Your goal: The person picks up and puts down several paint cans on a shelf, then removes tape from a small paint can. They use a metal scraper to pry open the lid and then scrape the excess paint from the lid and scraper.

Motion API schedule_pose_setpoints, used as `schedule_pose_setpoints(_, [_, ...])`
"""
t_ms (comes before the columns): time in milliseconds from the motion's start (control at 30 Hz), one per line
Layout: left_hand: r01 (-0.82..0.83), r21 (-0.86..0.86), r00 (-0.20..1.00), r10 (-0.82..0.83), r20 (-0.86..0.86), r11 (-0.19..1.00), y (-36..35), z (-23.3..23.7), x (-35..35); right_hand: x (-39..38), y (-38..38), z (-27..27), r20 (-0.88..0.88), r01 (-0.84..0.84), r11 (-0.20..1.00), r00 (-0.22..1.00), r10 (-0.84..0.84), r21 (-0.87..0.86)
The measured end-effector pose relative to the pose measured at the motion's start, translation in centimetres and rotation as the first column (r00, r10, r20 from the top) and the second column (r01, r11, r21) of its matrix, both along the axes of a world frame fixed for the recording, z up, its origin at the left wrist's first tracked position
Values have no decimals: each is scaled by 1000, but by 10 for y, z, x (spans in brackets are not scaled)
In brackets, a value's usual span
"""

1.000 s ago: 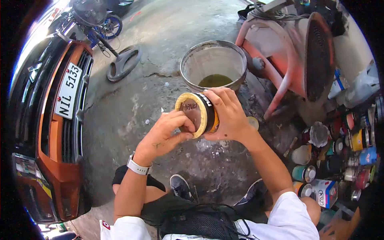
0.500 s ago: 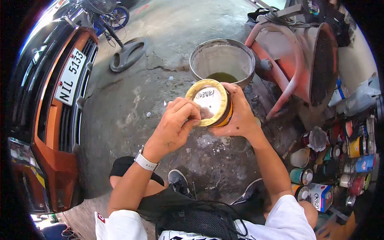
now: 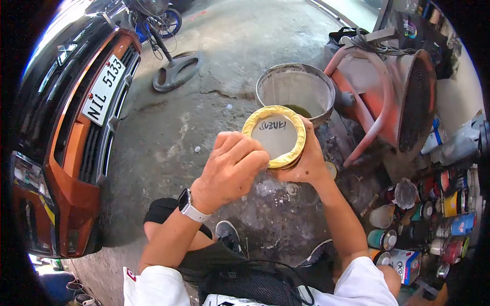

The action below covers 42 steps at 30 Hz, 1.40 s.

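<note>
A round can with handwriting on its pale lid and yellow tape around its rim is held up near the middle of the view, its lid facing me. My right hand wraps round the can's right side and underside. At the lower left of the rim, my left hand has its fingers curled together against the yellow tape; whatever its fingertips may pinch is hidden. Just behind the can stands a large round bucket with greenish liquid in the bottom.
An orange and black vehicle fills the left side. A stand with an oval base is at upper left. On the right are a red metal machine, many paint cans and a box.
The can has turned so its lid faces me more squarely. My left hand has shifted slightly down along the rim, its wrist rotated. The whole view has moved a little.
</note>
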<state>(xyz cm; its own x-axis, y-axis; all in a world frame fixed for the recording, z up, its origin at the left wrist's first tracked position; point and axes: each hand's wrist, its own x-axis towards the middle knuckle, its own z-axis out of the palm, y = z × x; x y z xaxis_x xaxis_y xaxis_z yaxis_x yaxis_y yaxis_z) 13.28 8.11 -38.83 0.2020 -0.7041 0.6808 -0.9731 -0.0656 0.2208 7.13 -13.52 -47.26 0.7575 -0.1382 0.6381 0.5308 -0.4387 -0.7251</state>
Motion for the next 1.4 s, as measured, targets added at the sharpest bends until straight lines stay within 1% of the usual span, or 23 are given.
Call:
schedule_pose_setpoints(67, [-13, 22, 1000, 12, 25, 1000, 0, 4, 2, 0, 1, -2, 17, 61, 997, 998, -61, -38])
schedule_pose_setpoints(100, [-48, -30, 998, 46, -36, 998, -2, 5, 2, 0, 0, -2, 18, 58, 998, 998, -58, -38])
schedule_pose_setpoints(133, [-87, -79, 992, 79, -98, 993, -3, 6, 3, 0, -1, -3, 49, 93, 986, 995, -87, -141])
schedule_pose_setpoints(167, [-92, -79, 992, 84, -99, 993, -2, 6, 6, 0, -1, -3, 82, 129, 962, 990, -112, -242])
schedule_pose_setpoints(233, [-284, -59, 889, 240, -389, 957, 1, 6, 14, 0, 4, -9, 81, 131, 966, 990, -115, -225])
schedule_pose_setpoints(267, [-293, -58, 887, 248, -390, 954, 4, 4, 19, 0, 7, -11, 83, 141, 968, 988, -127, -208])
schedule_pose_setpoints(333, [-309, 131, 852, 335, -402, 942, 10, -4, 29, -2, 11, -9, 85, 127, 960, 990, -109, -248])
schedule_pose_setpoints(367, [-314, 131, 850, 340, -402, 940, 12, -5, 31, -3, 15, -8, 100, 151, 944, 987, -127, -294])
schedule_pose_setpoints(433, [-311, 298, 769, 423, -480, 903, 14, -5, 34, 0, 19, -10, 133, 195, 917, 978, -158, -348])
schedule_pose_setpoints(467, [-311, 299, 768, 424, -481, 902, 17, -4, 35, 0, 20, -11, 131, 194, 917, 979, -158, -348])
schedule_pose_setpoints(533, [-246, 414, 725, 450, -521, 877, 23, -2, 35, 0, 24, -11, 107, 197, 917, 980, -170, -347])
schedule_pose_setpoints(567, [-248, 415, 722, 453, -523, 875, 25, -3, 35, 1, 25, -12, 105, 192, 918, 981, -166, -347])
schedule_pose_setpoints(633, [-246, 436, 762, 451, -465, 866, 26, -6, 35, 2, 26, -14, 108, 195, 906, 980, -166, -377])
schedule_pose_setpoints(867, [-223, 387, 788, 399, -469, 895, 28, -14, 36, 6, 33, -17, 119, 199, 897, 979, -165, -394])
schedule_pose_setpoints(933, [-301, 349, 769, 442, -462, 887, 26, -10, 33, 6, 36, -15, 125, 228, 898, 973, -194, -377])
schedule_pose_setpoints(967, [-301, 349, 768, 443, -462, 887, 25, -10, 33, 7, 38, -13, 125, 227, 898, 973, -194, -377])
schedule_pose_setpoints(1033, [-457, 299, 751, 544, -374, 838, 23, -9, 34, 9, 41, -9, 177, 300, 887, 951, -252, -351])
schedule_pose_setpoints(1067, [-458, 298, 753, 544, -371, 837, 22, -8, 34, 11, 43, -7, 180, 301, 887, 951, -252, -349])
schedule_pose_setpoints(1133, [-513, 212, 732, 553, -398, 832, 21, -5, 34, 14, 45, -4, 229, 352, 873, 930, -287, -337])
schedule_pose_setpoints(1167, [-512, 209, 735, 551, -395, 833, 21, -4, 33, 14, 45, -3, 233, 356, 872, 928, -289, -336])
schedule_pose_setpoints(1233, [-453, 198, 724, 488, -487, 869, 25, 0, 31, 14, 44, 0, 210, 337, 886, 937, -280, -319])
schedule_pose_setpoints(1367, [-389, 160, 778, 417, -471, 907, 29, -7, 37, 9, 38, -4, 212, 306, 893, 946, -246, -329])
schedule_pose_setpoints(1400, [-353, 141, 812, 377, -444, 925, 29, -11, 39, 7, 39, -5, 210, 288, 898, 951, -227, -333])
